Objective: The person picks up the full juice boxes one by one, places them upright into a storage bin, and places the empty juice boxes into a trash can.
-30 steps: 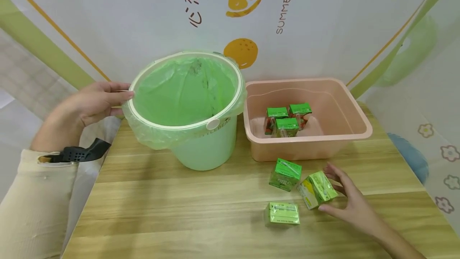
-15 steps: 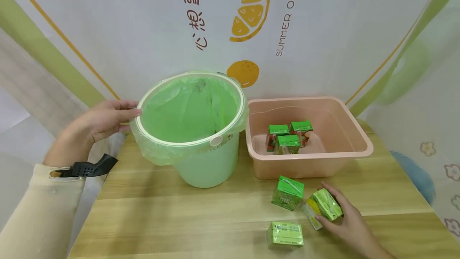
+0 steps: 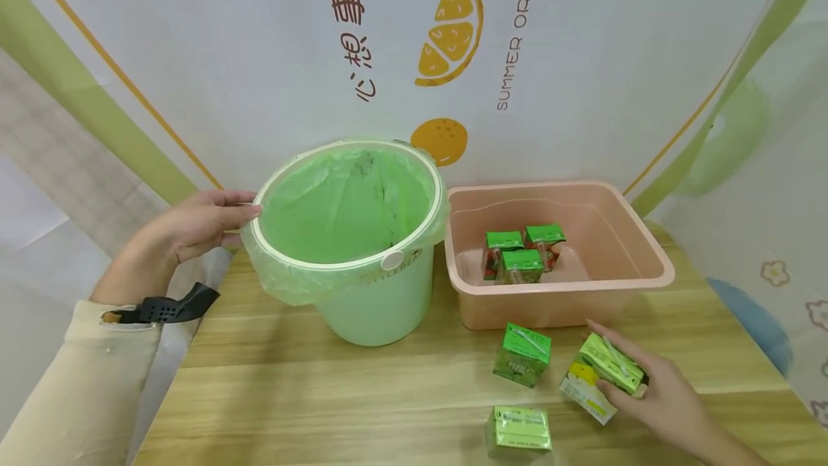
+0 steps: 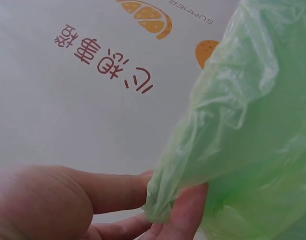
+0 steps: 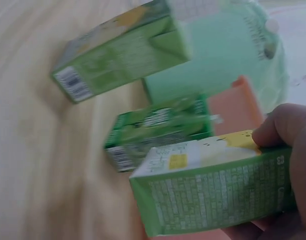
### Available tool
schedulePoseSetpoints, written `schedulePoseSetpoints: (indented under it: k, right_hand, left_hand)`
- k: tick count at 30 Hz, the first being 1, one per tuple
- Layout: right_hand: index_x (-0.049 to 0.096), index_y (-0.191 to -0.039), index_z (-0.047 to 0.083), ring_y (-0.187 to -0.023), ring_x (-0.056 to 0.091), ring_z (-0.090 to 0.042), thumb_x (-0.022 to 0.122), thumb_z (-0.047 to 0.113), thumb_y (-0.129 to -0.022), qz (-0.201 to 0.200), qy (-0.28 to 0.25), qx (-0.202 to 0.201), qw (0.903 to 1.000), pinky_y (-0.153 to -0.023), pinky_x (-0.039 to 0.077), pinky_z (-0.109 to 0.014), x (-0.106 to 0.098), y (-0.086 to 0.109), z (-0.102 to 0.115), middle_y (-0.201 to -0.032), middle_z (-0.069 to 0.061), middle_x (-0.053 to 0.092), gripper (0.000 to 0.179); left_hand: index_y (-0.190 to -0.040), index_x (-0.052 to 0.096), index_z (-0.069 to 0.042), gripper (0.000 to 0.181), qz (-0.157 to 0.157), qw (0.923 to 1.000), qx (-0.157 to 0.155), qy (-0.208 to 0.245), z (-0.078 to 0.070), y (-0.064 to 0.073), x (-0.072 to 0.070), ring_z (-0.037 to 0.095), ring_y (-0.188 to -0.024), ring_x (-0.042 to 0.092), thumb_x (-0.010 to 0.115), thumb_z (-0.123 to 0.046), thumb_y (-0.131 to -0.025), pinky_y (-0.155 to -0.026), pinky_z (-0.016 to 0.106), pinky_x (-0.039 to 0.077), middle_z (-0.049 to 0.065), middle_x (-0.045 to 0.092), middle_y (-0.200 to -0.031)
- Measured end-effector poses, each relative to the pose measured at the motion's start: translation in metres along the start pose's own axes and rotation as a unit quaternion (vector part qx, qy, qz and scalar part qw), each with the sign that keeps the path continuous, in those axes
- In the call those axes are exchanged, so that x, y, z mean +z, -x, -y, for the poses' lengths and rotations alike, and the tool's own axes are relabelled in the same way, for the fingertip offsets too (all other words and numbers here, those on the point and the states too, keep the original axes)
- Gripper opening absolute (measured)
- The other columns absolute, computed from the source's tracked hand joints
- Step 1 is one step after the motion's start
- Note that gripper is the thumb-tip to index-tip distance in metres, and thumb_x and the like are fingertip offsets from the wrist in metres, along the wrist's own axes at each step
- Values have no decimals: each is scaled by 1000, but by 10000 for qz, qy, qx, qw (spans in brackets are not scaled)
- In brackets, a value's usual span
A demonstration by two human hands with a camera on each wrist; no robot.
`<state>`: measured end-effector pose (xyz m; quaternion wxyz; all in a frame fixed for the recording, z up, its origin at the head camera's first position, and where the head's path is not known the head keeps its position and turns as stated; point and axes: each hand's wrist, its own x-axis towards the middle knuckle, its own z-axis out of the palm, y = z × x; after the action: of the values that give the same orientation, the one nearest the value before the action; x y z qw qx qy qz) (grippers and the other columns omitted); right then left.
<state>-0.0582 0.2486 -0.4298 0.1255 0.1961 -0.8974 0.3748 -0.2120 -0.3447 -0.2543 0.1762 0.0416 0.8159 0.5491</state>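
Note:
My left hand [image 3: 203, 229] pinches the rim of a mint-green trash can [image 3: 382, 311], thumb on one side and fingers on the other. A thin green trash bag [image 3: 284, 286] lines the can and folds over its rim; in the left wrist view the bag [image 4: 232, 120] gathers between thumb and fingers. In my right hand [image 3: 675, 405] is a light-green and yellow juice box [image 3: 587, 390], gripped at its top end and tilted. Beside it stand a darker green juice box [image 3: 522, 357] and another light-green one [image 3: 520, 431].
A pink plastic basin [image 3: 550, 304] stands right of the can, with several green-topped drink boxes [image 3: 522, 263] inside. Behind both hangs a white curtain [image 3: 259, 56] with orange prints. The wooden table [image 3: 310, 394] extends along the front.
My right hand has closed round the light-green and yellow juice box and shifted it slightly right, tilting it. My left hand stays on the can's rim. The head view has tilted up.

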Motion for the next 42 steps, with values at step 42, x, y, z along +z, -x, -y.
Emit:
schedulePoseSetpoints:
  k: [42]
  right_hand:
    - [50,-150,21,-96,55,-23,70,17,-95,1214,-305,-585,9904,-77,47,-25,-91,-259,187,-123,-8,59,59]
  left_hand:
    - [-143,28,15,45,45,9999,89,82,3,-8,-2,8,-93,67,47,-7,-108,-80,27,60,-4,66,-105]
